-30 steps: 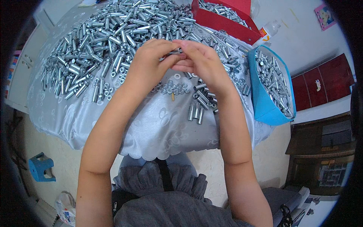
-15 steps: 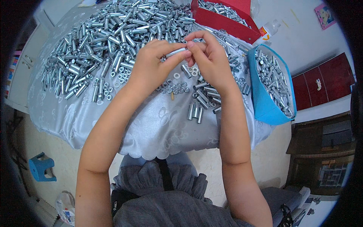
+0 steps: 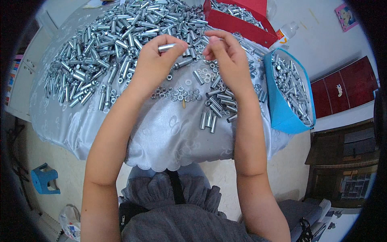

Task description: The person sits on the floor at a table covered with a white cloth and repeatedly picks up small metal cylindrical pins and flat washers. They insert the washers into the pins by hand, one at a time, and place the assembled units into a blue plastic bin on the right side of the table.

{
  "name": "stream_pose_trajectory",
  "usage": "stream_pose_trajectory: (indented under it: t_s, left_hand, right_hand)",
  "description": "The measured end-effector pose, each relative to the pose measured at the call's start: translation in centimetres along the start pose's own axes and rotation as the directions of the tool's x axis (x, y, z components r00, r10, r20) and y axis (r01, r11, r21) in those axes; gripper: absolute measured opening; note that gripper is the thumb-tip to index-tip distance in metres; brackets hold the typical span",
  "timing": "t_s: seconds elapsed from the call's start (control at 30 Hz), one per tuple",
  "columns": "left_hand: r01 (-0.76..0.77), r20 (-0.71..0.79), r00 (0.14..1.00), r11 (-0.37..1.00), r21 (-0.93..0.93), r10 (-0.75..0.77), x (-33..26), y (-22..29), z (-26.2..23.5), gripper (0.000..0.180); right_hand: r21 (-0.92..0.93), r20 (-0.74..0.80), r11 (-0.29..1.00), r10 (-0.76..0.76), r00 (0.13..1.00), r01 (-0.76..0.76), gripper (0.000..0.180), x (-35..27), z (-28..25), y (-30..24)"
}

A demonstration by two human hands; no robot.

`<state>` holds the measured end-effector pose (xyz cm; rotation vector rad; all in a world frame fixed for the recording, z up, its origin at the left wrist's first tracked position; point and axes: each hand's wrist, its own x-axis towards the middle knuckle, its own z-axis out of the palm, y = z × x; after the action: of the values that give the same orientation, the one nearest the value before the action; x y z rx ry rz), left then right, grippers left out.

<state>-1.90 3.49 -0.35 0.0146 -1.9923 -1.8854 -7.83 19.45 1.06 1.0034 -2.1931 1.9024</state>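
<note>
A shiny metal sleeve (image 3: 165,47) is pinched between the thumb and fingers of my left hand (image 3: 155,62), its far end hidden by my fingertips. To the right and apart from it, my right hand (image 3: 231,60) is half curled, index finger stretched out and thumb raised; I see nothing held in it. Beneath my hands lie loose hex nuts (image 3: 177,95), flat washers (image 3: 188,82) and several short metal sleeves (image 3: 208,119). A large pile of sleeve anchor bolts (image 3: 100,44) covers the far left of the table.
A red box (image 3: 242,24) of metal parts stands at the back right. Nearer on the right is a blue fabric bin (image 3: 288,121) filled with bolts. A clear bottle (image 3: 287,31) is behind it. The table has a silvery cloth (image 3: 173,141); a blue stool (image 3: 44,179) stands on the floor.
My hands have moved apart. The left hand went slightly left with the metal sleeve, and the right hand came off the sleeve's end.
</note>
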Motion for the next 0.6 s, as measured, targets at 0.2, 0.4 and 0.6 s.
stream_pose_trajectory:
  t_s: [0.2, 0.4, 0.6]
  left_hand:
    - [0.304, 0.104, 0.952, 0.909, -0.285, -0.286, 0.2, 0.3, -0.4, 0.019]
    - [0.477, 0.171, 0.879, 0.811, -0.339, -0.445, 0.3, -0.1, -0.8, 0.022]
    - [0.472, 0.177, 0.881, 0.835, -0.281, -0.439, 0.0, -0.1, -0.2, 0.024]
  right_hand:
    - [-0.505, -0.104, 0.861, 0.005, 0.995, -0.057, 0.019, 0.1, -2.0, 1.2]
    - [-0.752, 0.067, 0.657, -0.013, 0.998, 0.059, 0.019, 0.1, -2.9, 3.5]
    - [-0.798, 0.085, 0.591, -0.082, 0.993, 0.117, 0.023, -0.3, -1.4, 5.4]
